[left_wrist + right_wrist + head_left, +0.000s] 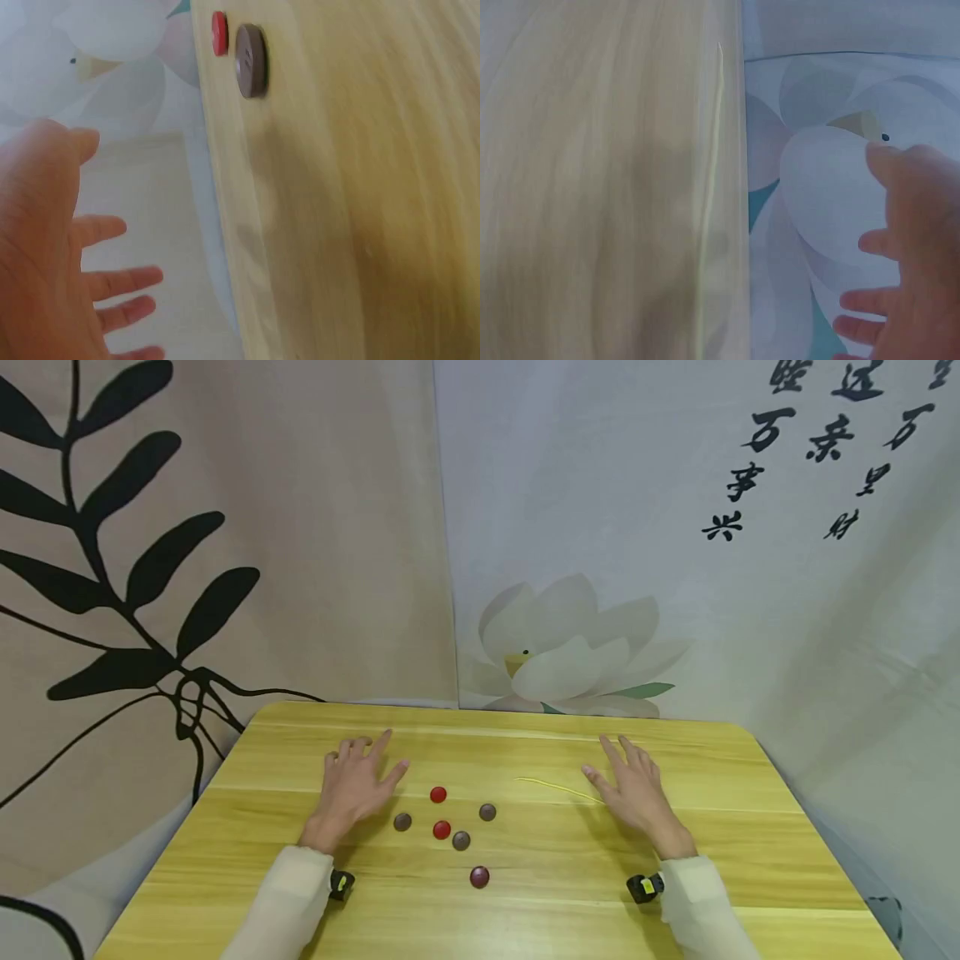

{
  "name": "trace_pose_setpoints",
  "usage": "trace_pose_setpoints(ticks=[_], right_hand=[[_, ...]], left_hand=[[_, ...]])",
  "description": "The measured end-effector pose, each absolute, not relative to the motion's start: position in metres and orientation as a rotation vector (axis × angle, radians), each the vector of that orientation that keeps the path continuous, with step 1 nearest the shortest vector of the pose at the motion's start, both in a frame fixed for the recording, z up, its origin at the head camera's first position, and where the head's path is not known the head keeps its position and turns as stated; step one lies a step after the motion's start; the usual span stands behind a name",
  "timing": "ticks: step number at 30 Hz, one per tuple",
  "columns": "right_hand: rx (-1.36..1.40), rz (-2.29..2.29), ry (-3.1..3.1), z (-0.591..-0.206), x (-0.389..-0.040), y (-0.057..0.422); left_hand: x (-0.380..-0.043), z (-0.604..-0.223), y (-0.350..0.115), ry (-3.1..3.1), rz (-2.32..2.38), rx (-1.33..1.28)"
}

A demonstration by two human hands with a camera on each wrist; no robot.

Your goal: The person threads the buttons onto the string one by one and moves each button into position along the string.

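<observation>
My left hand [354, 783] is held over the left part of the table with fingers spread and nothing in it. Just right of it lie round buttons: two red ones [438, 794], three grey-brown ones [402, 822] and a dark maroon one [479, 877] nearest the front. In the left wrist view a brown button [251, 60] shows small marks on its face, with a red button [219, 33] beyond it. My right hand [637, 789], also empty with fingers apart, is beside a thin yellow string [555, 786]. The string [709, 180] stretches along the tabletop in the right wrist view.
The yellow wooden table [600, 927] has rounded far corners. Behind it hang pale cloths, one with a dark leafy plant print [153, 560], the other with a white flower [573, 652] and black characters. Each wrist wears a small black camera [342, 885].
</observation>
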State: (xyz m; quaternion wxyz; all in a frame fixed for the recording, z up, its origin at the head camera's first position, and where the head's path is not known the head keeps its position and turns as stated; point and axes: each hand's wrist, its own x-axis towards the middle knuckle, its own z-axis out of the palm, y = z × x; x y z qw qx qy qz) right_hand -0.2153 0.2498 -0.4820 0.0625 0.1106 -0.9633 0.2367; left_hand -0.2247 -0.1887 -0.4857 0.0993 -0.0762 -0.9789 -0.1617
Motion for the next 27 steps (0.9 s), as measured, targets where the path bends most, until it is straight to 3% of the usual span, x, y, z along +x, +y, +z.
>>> trace_pose_setpoints(ticks=[27], right_hand=[[0.559, 1.09, -2.92, -0.506, -0.237, 0.197]], left_hand=[[-0.247, -0.501, -0.133, -3.004, -1.015, -0.683]])
